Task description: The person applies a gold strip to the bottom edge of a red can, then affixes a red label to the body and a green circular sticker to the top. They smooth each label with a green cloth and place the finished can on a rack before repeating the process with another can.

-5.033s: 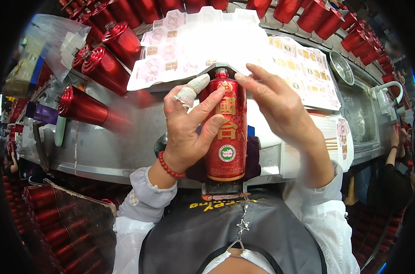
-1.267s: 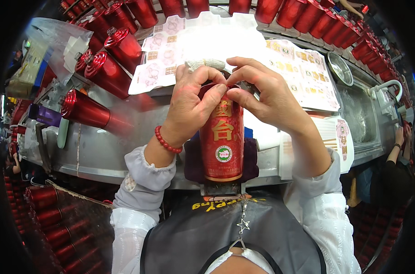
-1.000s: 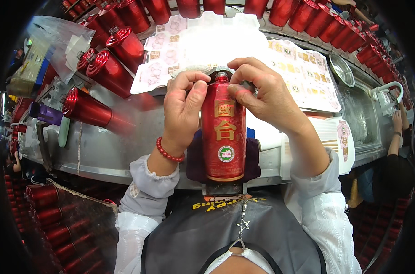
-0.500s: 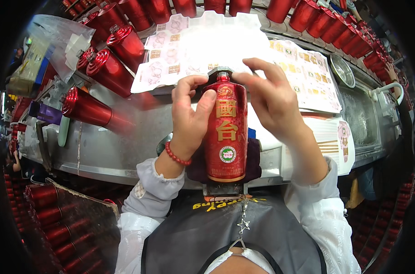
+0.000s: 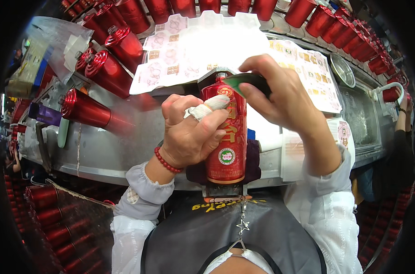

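Observation:
A red bottle with gold characters and a round green-and-white emblem lies in front of me, neck pointing away. Dark cloth pads the holder under it. My left hand rests on the bottle's upper front with bent fingers, covering part of the lettering. One of its fingers has a white cloth wrap with an orange band. Above the bottle's shoulder, my right hand is closed on a flat dark-green scraper, slightly blurred. The bottle's neck meets a grey metal bracket.
Beyond the bottle lie a bright, overexposed label sheet and a stack of printed sheets. Several red bottles lie or stand at left; more line the far edge. A steel bowl and sink are at right, with another person's arm.
My left hand has come down from the bottle's neck onto its front, and the wrapped finger now shows. The right hand now shows the green scraper over the bottle's shoulder.

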Action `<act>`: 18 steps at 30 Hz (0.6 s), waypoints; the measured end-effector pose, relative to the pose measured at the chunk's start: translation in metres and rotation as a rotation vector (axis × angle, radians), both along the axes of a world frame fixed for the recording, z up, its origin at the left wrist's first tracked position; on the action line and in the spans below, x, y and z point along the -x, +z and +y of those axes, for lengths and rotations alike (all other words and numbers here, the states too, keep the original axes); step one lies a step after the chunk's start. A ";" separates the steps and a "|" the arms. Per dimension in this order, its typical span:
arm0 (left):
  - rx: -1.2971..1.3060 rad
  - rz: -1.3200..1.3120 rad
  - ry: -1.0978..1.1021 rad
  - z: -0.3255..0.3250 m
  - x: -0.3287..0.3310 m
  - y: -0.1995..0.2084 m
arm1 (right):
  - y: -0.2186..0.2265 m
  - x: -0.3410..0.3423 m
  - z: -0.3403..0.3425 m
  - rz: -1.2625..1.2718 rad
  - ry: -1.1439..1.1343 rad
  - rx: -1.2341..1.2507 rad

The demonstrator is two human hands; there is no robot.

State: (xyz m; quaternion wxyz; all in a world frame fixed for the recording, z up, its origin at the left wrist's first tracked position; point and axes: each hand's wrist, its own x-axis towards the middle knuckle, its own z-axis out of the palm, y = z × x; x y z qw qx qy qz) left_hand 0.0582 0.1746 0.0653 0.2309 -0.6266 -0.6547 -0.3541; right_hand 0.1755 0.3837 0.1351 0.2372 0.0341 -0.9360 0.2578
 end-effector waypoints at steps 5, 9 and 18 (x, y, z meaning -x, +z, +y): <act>0.052 -0.011 0.047 -0.001 -0.005 0.004 | -0.001 0.021 0.015 0.110 0.087 -0.038; 0.009 -0.212 0.089 -0.005 -0.002 -0.010 | -0.011 0.008 0.015 0.097 0.047 0.138; -0.038 -0.217 0.105 -0.003 -0.001 -0.016 | -0.025 -0.015 0.014 0.015 -0.100 0.295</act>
